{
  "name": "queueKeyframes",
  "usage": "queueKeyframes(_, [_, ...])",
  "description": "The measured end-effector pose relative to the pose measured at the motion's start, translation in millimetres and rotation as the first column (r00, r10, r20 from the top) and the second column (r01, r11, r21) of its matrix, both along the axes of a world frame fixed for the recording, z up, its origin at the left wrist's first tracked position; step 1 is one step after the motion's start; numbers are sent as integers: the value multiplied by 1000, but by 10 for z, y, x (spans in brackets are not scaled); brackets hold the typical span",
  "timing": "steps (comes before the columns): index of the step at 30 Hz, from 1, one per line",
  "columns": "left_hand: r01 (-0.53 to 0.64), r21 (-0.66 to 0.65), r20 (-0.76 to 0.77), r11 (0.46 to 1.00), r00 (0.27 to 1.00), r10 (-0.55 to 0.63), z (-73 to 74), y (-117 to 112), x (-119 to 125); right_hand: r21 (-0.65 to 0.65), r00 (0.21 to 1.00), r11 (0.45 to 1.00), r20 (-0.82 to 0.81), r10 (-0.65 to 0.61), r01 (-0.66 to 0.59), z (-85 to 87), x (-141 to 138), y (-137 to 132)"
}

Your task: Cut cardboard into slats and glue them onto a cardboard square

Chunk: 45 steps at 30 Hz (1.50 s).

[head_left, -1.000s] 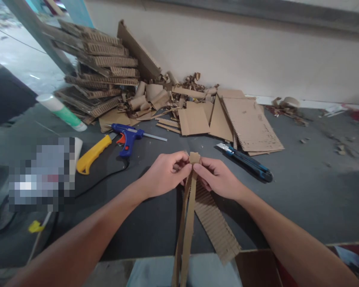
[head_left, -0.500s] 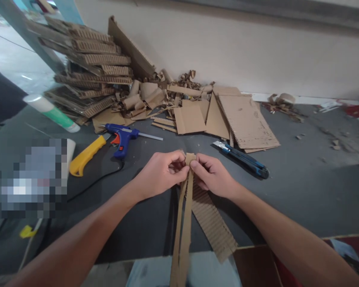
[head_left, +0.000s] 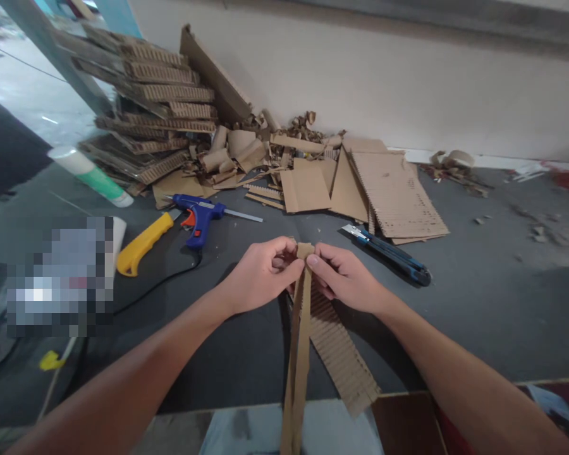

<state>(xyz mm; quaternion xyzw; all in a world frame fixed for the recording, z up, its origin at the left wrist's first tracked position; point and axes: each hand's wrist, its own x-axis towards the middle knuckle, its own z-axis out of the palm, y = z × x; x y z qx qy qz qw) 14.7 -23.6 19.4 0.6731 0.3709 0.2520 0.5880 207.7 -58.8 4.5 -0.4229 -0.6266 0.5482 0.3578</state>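
Note:
My left hand (head_left: 270,272) and my right hand (head_left: 339,275) meet near the front middle of the dark table, both closed. Between thumbs and fingers they pinch the upper end of a narrow cardboard strip (head_left: 302,341). The strip hangs toward me in two long tails, past the table's front edge. Under it and to its right lies a wider piece of corrugated cardboard (head_left: 344,354), slanting over the edge. My curled fingertips are partly hidden behind the strip's top.
A blue glue gun (head_left: 201,218) and a yellow-handled tool (head_left: 145,246) lie to the left. A utility knife (head_left: 389,253) lies right of my hands. Behind are cardboard sheets (head_left: 398,196), scraps and a cardboard stack (head_left: 161,95). A white-green tube (head_left: 92,177) lies far left.
The whole view has shifted slightly, so things appear a little farther right. The strip's two tails have drawn closer together. Both hands keep their pinch.

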Motion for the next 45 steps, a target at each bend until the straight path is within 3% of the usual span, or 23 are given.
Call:
queueKeyframes(4, [-1, -5, 16, 1000, 1000, 1, 0, 19, -4, -13, 999, 1000, 44, 17, -17, 14, -24, -15])
queueKeyframes(13, [31, 53, -10, 998, 999, -30, 24, 28, -27, -49, 999, 999, -39, -2, 0, -2, -42, -28])
queueKeyframes(18, [26, -7, 25, 1000, 999, -26, 56, 27, -23, -40, 998, 999, -59, -26, 24, -11, -34, -32])
queueKeyframes(29, [31, -59, 0, 998, 1000, -31, 39, -19, 9, 23, 998, 1000, 69, 8, -10, 25, 5, -14])
queueKeyframes(35, [67, 115, -150, 991, 987, -49, 70, 16, -23, 9, 994, 999, 97, 42, -43, 24, 4, -14])
queueKeyframes(40, [76, 253, -216, 964, 976, -20, 84, 16, -23, -114, 997, 991, -48, 63, -68, -19, 7, -2])
queueKeyframes(45, [68, 294, -254, 953, 967, 9, 73, 15, -5, -219, 985, 969, -148, 84, -116, -56, 3, 22])
